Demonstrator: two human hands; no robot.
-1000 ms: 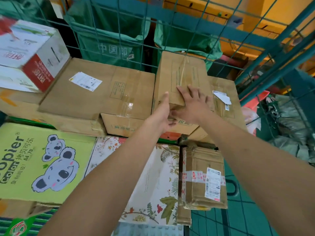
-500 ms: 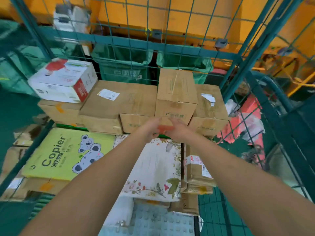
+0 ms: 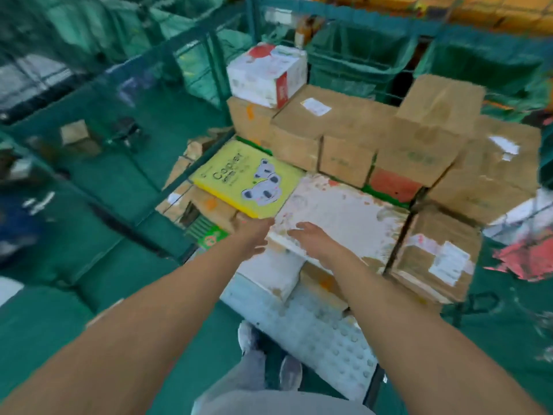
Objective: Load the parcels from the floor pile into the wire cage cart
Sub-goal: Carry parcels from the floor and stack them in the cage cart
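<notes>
Both hands empty, fingers loose: left hand [image 3: 254,239] and right hand [image 3: 314,241] over a white floral-printed flat carton [image 3: 344,214]. Green wire cage cart [image 3: 209,34] stacked with brown cardboard parcels [image 3: 338,124]; small brown box [image 3: 74,133] on the green floor [image 3: 98,181], seemingly awaiting loading

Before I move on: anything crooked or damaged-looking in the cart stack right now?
The tall brown box at the back sits proud of its neighbours, and looks turned askew, though blur and lens may exaggerate that. The taped parcel at front right looks crumpled and heavily re-taped. Both hands, left and right, are empty.
</notes>
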